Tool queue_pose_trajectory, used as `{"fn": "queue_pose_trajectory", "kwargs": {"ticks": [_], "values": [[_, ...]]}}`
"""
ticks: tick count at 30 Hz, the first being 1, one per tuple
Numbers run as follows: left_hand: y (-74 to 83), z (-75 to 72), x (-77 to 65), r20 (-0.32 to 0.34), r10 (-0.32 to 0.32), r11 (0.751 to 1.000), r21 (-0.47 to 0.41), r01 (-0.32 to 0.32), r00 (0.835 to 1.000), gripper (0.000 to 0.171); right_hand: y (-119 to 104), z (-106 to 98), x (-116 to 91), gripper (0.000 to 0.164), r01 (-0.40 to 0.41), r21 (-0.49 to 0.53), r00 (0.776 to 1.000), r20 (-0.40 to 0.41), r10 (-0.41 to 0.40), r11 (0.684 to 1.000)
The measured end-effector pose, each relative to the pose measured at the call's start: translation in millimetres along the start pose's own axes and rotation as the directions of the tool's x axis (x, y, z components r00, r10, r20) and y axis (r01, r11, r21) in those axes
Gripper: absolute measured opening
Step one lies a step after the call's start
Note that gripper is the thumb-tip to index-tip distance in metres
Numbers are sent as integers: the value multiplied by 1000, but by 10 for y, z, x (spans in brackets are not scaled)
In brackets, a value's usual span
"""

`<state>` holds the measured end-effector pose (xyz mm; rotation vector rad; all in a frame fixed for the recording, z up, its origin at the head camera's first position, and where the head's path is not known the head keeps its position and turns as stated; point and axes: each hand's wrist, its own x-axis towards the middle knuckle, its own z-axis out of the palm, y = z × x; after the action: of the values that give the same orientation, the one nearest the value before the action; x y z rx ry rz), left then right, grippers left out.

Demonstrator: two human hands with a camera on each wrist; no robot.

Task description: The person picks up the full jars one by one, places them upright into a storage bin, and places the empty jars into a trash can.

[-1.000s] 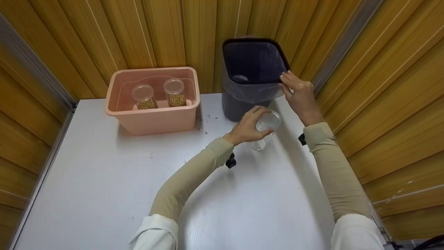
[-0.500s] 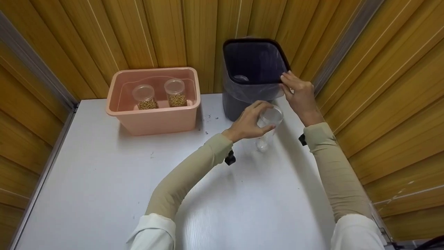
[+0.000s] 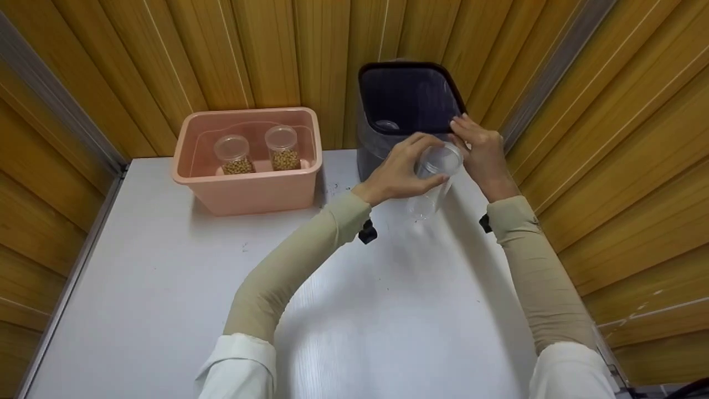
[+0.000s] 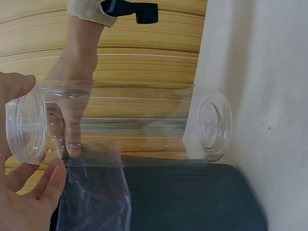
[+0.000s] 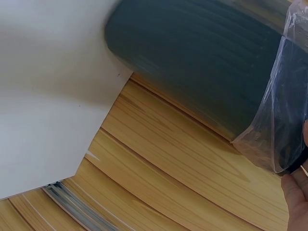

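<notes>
My left hand [image 3: 399, 169] grips a clear plastic jar [image 4: 144, 120] round its ridged top end, thumb on one side and fingers on the other. Seen from the left wrist, the jar looks empty, and its round base [image 4: 211, 125] is at the far end. It hangs tilted in front of the dark waste bin [image 3: 370, 152], above the white table. At the bin's front right corner, my right hand [image 3: 483, 158] pinches the rim and the see-through liner bag [image 5: 269, 120] folded over it. Inside the bin lies a clear round thing [image 3: 386, 125].
To the left of the bin stands a pink tub [image 3: 255, 197] with two lidded clear jars in it, one jar [image 3: 238, 160] beside another jar [image 3: 284, 155], both partly filled with tan beans. Wood-look panels [image 3: 321, 72] enclose the white table [image 3: 166, 288] behind and at the sides.
My left hand has lifted the jar up and slightly right, closer to the bin's rim and my right hand. The right hand stays at the rim. Tub and jars have not moved.
</notes>
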<state>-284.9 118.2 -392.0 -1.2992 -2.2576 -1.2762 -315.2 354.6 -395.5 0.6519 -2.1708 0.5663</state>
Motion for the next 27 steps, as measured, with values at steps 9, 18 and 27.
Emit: {"fn": "queue_pose_trajectory", "kwargs": {"ticks": [9,18,27], "values": [[148,-203,195,11,24,1000,16,-24,1000,60,21,-3,-8,21,0,-29,1000,11,0,1000],[317,-458,405,3,26,1000,10,-26,1000,61,0,-42,-26,29,-70,-37,997,39,71,997],[495,-683,597,-5,30,998,59,-30,1000,62,7,-55,-28,18,-52,-27,997,62,54,998]]}}
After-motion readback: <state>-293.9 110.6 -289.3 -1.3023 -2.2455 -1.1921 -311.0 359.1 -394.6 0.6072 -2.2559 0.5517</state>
